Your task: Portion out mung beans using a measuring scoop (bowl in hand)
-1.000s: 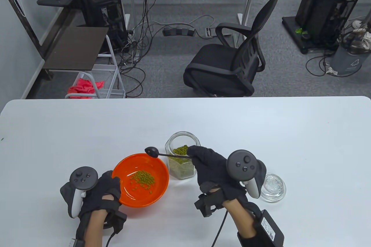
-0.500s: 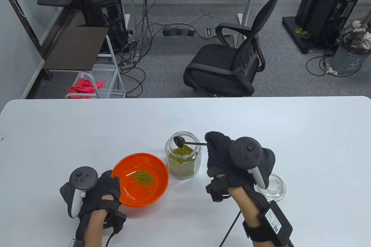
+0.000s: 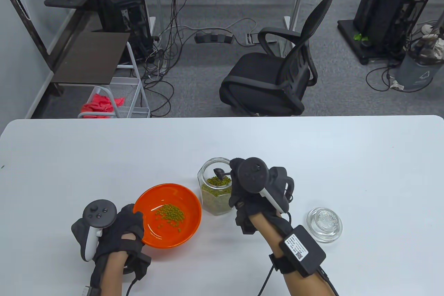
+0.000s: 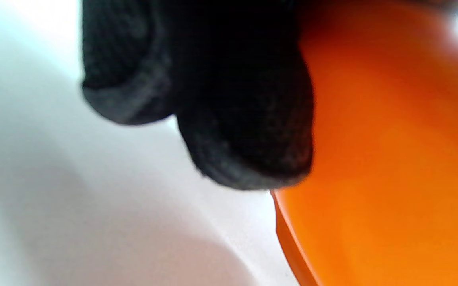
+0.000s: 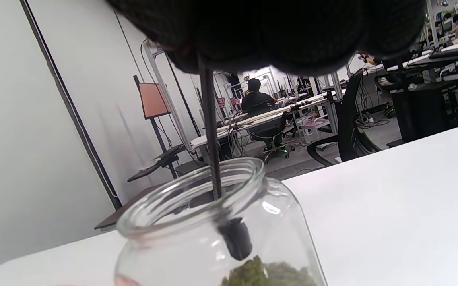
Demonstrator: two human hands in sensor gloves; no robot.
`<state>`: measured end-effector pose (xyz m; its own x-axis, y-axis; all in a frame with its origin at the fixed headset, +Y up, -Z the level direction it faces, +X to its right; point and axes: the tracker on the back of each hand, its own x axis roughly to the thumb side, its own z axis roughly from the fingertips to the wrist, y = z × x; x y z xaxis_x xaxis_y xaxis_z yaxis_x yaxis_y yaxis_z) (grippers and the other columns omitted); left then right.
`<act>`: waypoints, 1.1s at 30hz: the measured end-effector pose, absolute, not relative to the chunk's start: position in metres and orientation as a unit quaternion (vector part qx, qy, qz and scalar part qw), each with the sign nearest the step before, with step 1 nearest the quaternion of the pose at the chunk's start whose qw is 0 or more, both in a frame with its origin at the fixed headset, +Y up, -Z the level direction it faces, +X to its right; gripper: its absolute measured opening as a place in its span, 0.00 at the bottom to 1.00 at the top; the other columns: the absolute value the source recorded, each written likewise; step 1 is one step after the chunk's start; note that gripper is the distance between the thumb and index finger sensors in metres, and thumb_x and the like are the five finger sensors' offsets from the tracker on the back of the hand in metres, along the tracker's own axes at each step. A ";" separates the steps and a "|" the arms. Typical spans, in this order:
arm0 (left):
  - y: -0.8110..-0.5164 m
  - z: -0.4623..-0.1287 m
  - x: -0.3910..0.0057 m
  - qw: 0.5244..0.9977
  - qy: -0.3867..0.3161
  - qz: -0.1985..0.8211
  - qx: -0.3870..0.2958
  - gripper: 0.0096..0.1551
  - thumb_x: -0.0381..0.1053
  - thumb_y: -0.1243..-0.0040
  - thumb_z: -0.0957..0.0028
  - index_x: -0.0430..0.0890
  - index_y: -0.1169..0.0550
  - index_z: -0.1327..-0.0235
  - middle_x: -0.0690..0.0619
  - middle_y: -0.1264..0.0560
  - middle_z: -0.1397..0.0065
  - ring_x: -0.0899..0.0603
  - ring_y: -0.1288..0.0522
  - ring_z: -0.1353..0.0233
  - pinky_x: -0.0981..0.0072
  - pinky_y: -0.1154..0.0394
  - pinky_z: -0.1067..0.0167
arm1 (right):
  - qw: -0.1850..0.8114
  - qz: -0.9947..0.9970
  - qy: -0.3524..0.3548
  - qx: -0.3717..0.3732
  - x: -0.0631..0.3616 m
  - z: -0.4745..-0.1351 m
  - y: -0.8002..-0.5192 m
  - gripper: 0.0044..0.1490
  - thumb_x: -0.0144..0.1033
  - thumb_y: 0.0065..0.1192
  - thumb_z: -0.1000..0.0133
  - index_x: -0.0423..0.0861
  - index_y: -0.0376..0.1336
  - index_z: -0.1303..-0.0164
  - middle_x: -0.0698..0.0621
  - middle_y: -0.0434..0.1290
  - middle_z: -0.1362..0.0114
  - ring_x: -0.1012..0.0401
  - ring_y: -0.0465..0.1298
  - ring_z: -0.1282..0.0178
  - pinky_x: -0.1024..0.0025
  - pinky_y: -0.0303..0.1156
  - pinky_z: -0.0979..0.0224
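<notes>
With our left hand (image 3: pixel 114 230) gripping the rim of the orange bowl (image 3: pixel 189 221) beside the glass jar (image 3: pixel 218 186), we keep our right hand (image 3: pixel 258 185) pinching the scoop (image 3: pixel 219 172) handle and push the head, now just above the mung beans (image 3: pixel 218 181), deep for a level measure.

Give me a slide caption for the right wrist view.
Right hand lowers the measuring scoop into the glass jar toward the mung beans.
</notes>
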<state>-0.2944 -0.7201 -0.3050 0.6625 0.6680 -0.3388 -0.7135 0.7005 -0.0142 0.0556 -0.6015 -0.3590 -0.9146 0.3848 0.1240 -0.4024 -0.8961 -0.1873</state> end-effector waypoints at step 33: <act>-0.722 -0.307 -0.291 0.911 0.151 0.376 -0.078 0.32 0.56 0.44 0.44 0.41 0.29 0.30 0.52 0.18 0.45 0.56 0.10 0.73 0.75 0.12 0.74 | 0.237 0.971 -0.010 0.040 0.037 -0.377 -0.614 0.24 0.35 0.60 0.50 0.42 0.72 0.47 0.41 0.79 0.58 0.55 0.80 0.68 0.43 0.75 0.47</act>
